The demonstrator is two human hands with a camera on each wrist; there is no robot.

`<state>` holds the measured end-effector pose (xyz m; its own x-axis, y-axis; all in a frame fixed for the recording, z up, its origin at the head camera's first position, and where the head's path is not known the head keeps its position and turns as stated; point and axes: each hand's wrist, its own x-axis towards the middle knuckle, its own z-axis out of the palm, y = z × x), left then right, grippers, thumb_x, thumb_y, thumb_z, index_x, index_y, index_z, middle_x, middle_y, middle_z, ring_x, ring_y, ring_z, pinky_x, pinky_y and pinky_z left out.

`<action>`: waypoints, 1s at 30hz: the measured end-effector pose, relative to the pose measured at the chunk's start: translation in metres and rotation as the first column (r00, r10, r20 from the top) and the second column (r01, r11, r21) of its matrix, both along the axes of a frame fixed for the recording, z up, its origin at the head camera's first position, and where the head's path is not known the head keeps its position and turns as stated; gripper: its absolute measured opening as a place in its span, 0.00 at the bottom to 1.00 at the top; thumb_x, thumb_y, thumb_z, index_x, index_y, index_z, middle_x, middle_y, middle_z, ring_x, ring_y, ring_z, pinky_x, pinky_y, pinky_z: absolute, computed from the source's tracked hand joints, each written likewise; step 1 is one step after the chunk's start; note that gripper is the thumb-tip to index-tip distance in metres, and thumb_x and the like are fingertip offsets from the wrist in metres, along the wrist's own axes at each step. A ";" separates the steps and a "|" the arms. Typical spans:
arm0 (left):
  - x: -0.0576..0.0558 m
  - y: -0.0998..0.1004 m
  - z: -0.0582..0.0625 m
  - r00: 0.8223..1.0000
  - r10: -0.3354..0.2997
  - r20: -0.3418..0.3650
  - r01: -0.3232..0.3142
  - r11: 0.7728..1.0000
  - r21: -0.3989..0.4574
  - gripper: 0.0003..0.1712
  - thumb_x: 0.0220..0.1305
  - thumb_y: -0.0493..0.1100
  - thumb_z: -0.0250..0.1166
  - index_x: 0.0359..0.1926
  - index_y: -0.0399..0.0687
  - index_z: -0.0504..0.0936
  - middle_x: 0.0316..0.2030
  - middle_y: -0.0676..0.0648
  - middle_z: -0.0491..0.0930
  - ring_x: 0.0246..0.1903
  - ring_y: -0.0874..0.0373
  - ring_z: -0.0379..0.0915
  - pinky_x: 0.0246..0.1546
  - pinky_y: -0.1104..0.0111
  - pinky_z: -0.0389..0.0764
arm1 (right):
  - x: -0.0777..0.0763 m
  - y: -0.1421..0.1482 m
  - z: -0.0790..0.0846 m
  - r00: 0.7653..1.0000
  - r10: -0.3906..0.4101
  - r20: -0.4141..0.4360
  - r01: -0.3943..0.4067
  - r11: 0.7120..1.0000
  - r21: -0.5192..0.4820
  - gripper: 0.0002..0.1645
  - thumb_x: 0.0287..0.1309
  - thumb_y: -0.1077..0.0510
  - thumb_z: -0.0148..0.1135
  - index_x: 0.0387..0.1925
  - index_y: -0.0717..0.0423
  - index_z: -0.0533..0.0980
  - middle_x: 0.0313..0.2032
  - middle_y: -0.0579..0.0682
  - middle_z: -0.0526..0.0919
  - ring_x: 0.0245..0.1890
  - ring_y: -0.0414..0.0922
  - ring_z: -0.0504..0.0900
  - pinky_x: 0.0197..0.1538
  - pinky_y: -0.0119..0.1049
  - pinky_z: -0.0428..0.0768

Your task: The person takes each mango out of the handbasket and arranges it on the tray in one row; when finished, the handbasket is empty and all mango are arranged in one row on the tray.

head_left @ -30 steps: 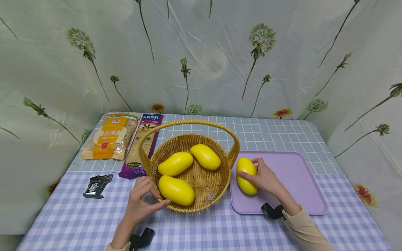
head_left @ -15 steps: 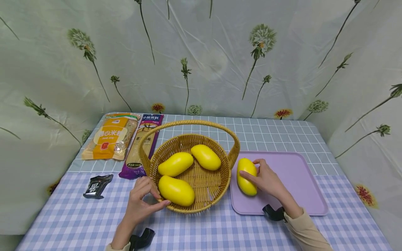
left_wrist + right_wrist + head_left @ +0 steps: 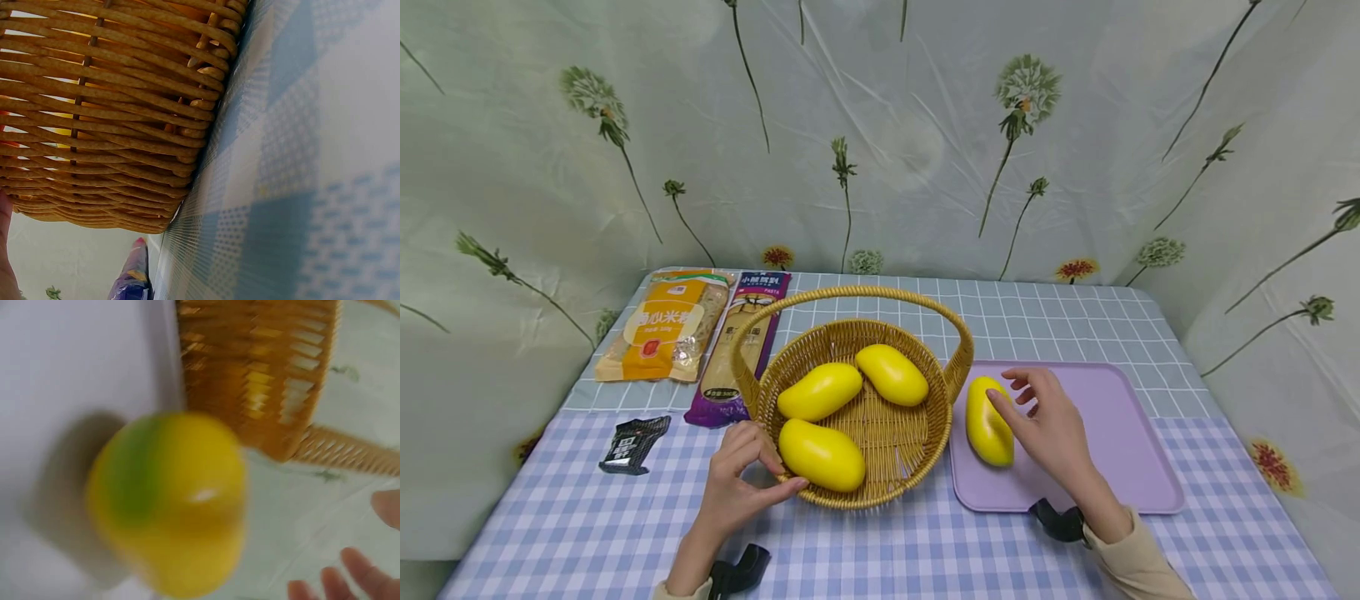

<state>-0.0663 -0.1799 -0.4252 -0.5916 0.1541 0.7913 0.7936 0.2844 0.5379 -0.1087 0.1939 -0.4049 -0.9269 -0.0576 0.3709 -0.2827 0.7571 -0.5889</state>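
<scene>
On the cloth-covered worktop [image 3: 880,558], a small black packet [image 3: 633,445] lies at the left; beyond it lies an orange-and-clear bag [image 3: 662,329], with a purple pasta packet [image 3: 741,342] just to its right, partly hidden by the basket handle; the left hand [image 3: 737,475] comes next, its fingers pinching the near-left rim of the wicker basket [image 3: 898,442]; inside the basket rest a front mango [image 3: 822,456], a middle mango [image 3: 820,392] and a back mango [image 3: 891,375], all yellow; right of the basket, a fourth mango [image 3: 988,429] lies near the left edge of the lilac tray [image 3: 1105,429], a green patch on it showing in the right wrist view; the right hand [image 3: 1048,421] hangs just beside this mango, its fingers parted, bent and holding nothing.
</scene>
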 end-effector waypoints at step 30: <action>0.001 0.000 -0.001 1.000 -0.004 0.006 0.004 1.000 0.006 0.22 0.48 0.51 0.76 0.18 0.46 0.72 0.20 0.53 0.70 0.26 0.60 0.63 0.44 0.69 0.59 | -0.008 -0.107 0.049 0.891 0.421 0.169 -0.431 0.902 0.024 0.36 0.62 0.36 0.54 0.63 0.55 0.68 0.59 0.50 0.73 0.59 0.47 0.70 0.58 0.45 0.69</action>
